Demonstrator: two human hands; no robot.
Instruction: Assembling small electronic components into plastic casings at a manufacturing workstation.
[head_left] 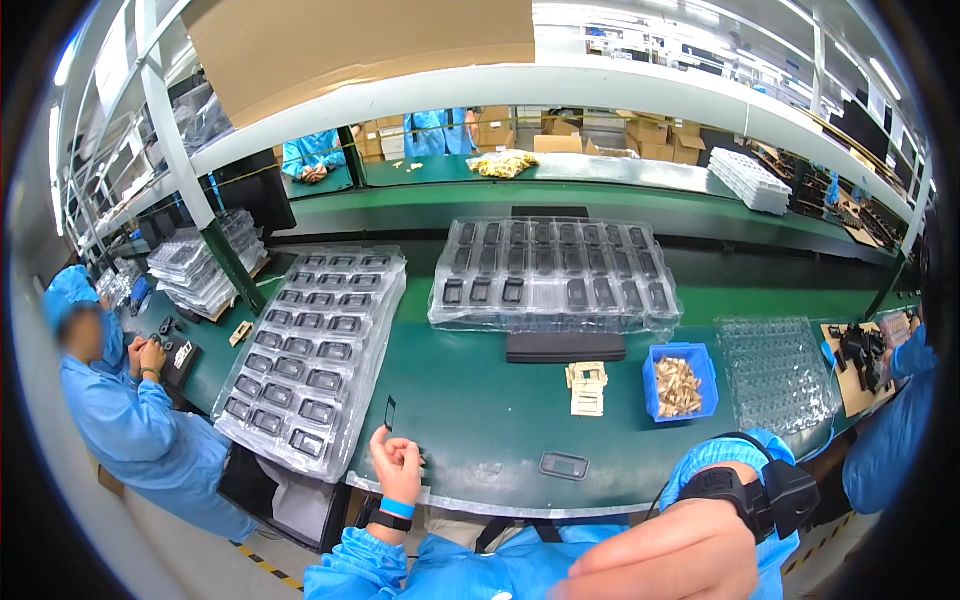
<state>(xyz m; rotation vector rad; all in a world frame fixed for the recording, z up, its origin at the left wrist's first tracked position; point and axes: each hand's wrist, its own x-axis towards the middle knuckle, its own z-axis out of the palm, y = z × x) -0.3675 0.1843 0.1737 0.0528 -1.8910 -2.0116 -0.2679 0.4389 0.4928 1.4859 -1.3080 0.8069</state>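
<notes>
Black and thin, a small flat rectangular piece (390, 412) is standing upright between the fingertips of the left hand (398, 467), held just above the green bench (480, 420) near its front edge. That hand is pinching closed on the piece's lower end, the other fingers curling in, a blue band showing at the wrist.

Going from the far left: a co-worker in a blue coat (120, 420) is sitting at the bench's left end. Next, one stack of clear blister trays (310, 350) is lying slantwise, its pockets filled with dark frames, too many and too small to count surely; its near corner is hanging over the bench edge just left of the hand. In the middle, a second loaded tray stack (555, 275) is sitting farther back, with one black bar (565, 347) along its front. Below that, one pale wooden jig (587, 388) and one dark frame (564, 465) are lying alone, the frame close to the front edge. Open green surface is running between hand and frame.

Further right, one blue bin (680, 380) of tan bits, then one empty clear tray (775, 375). The right hand (670, 555) is hanging low at the picture's bottom, off the bench, fingers loosely folded and blurred; I cannot tell whether it is holding anything. A black wrist device (765, 495) is strapped on.
</notes>
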